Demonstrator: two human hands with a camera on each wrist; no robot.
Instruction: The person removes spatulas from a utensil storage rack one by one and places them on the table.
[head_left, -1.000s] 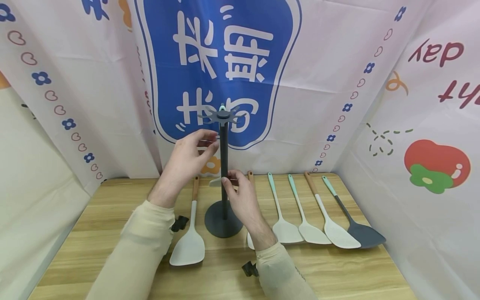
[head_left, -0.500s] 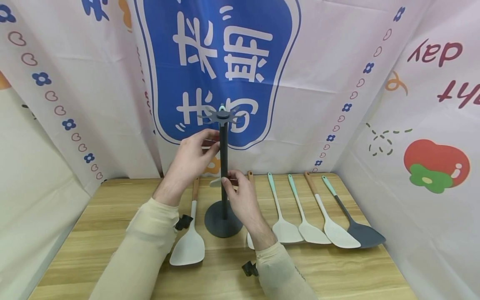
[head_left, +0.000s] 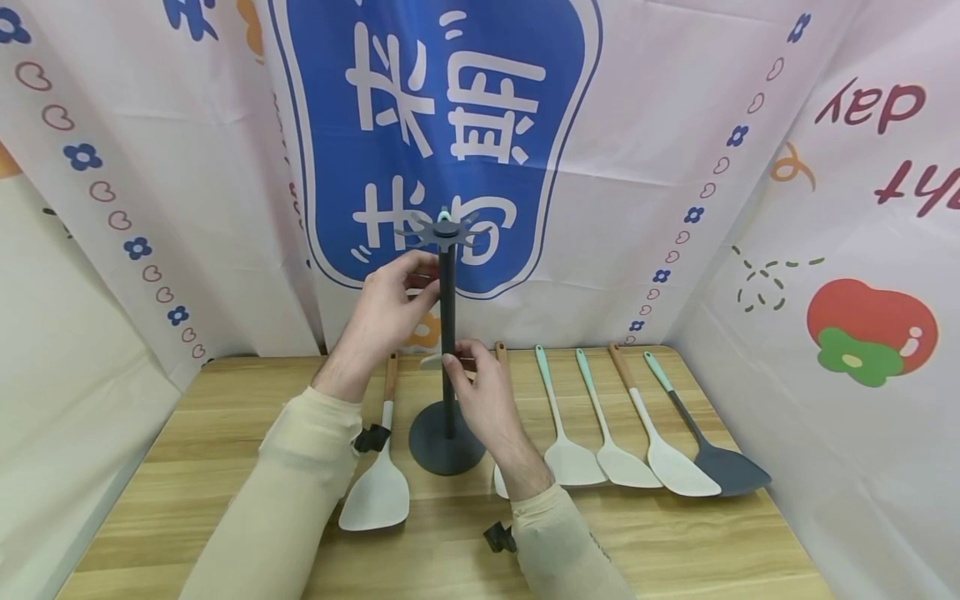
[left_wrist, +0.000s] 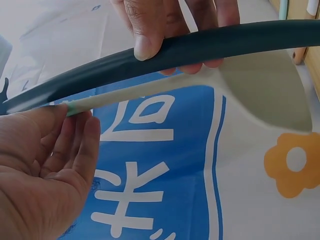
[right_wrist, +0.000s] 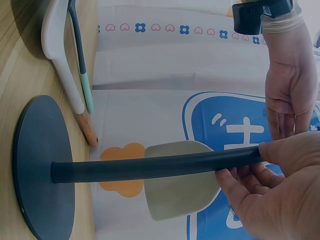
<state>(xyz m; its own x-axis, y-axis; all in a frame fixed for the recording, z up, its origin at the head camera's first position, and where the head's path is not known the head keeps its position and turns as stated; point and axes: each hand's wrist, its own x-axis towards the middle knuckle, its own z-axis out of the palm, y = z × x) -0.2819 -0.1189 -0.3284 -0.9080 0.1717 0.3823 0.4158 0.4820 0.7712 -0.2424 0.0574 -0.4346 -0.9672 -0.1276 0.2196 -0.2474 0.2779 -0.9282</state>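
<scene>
A dark utensil stand [head_left: 447, 317] rises from a round base, with a slotted hook ring on top. Behind its pole hangs a turner with a pale blade [left_wrist: 270, 92] and a mint handle, largely hidden by the pole in the head view. My left hand [head_left: 390, 304] is at the upper pole; in the left wrist view its thumb and fingers pinch the turner at the lower end of the mint handle. Lower down, my right hand [head_left: 483, 392] grips the pole between thumb and fingers, its fingertips close to the blade.
A white turner with a wooden handle [head_left: 378, 492] lies left of the base. Several more turners lie to the right, among them a dark one [head_left: 731, 471]. One turner [head_left: 501, 479] is partly under the right arm. A printed cloth [head_left: 637, 208] hangs behind the table [head_left: 420, 558].
My left hand has shifted slightly right and up, bringing its fingertips to the pole and the turner behind it. My right hand and the stand have stayed in place.
</scene>
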